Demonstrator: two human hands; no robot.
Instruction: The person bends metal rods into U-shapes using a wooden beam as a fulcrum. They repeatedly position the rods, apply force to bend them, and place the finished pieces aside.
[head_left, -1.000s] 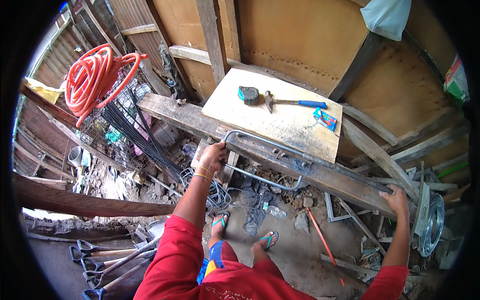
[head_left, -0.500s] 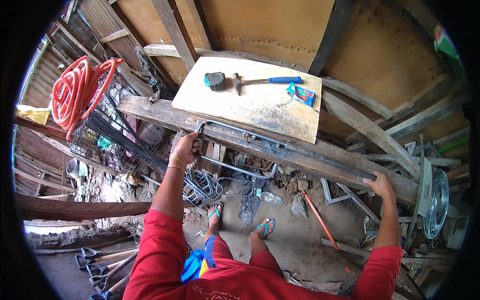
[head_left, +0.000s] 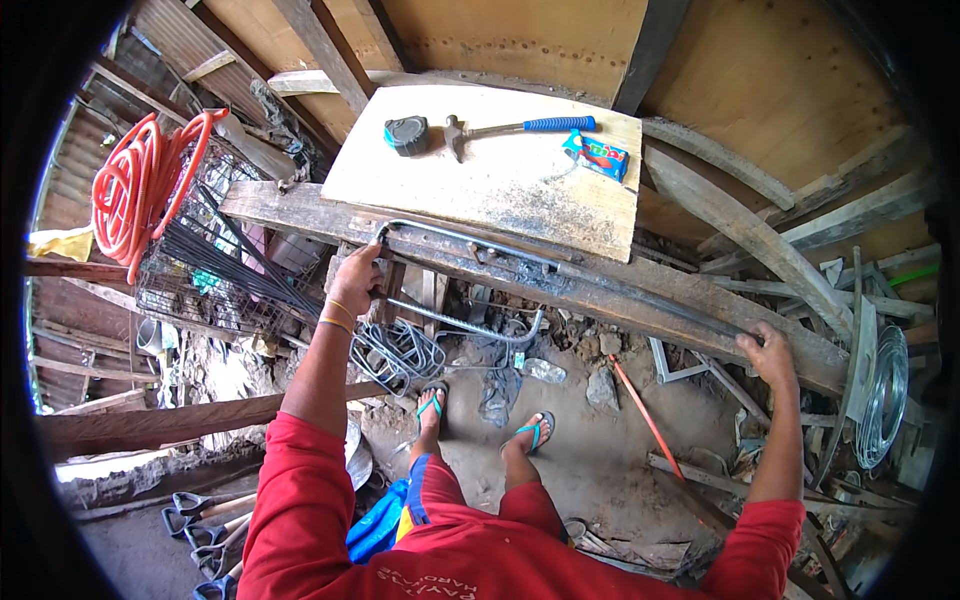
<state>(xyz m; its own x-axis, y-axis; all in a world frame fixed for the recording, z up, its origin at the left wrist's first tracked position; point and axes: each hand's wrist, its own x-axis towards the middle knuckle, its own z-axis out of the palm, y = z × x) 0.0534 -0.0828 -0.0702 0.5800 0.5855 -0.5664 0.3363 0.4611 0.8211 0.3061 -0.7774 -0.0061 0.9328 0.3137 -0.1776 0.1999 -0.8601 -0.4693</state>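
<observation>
My left hand [head_left: 357, 280] is closed around one side of a bent steel rod [head_left: 450, 314], at the left of a thick wooden beam [head_left: 290, 208]. The rod's upper leg lies along the beam, passing small metal pegs [head_left: 490, 250]; its lower leg hangs in front, ending in a short upturned hook. A long dark metal bar [head_left: 650, 297] runs from the upper leg's right end along the beam. My right hand [head_left: 768, 355] grips that bar's far right end. Behind the beam, a pale board [head_left: 400, 178] carries a claw hammer [head_left: 520, 127], a tape measure [head_left: 406, 135] and a blue packet [head_left: 600, 158].
A red hose coil [head_left: 150, 190] hangs over a wire cage at the left, beside dark rods [head_left: 225, 255]. Coiled wire [head_left: 880, 395] hangs at the right. Shovel handles [head_left: 215, 530] lie lower left. Rubble, a plastic bottle [head_left: 543, 370] and an orange rod [head_left: 645, 415] lie on the ground.
The view has shifted slightly, so the board and its tools sit higher and farther left in the picture. Both hands keep their holds on the rod and the bar.
</observation>
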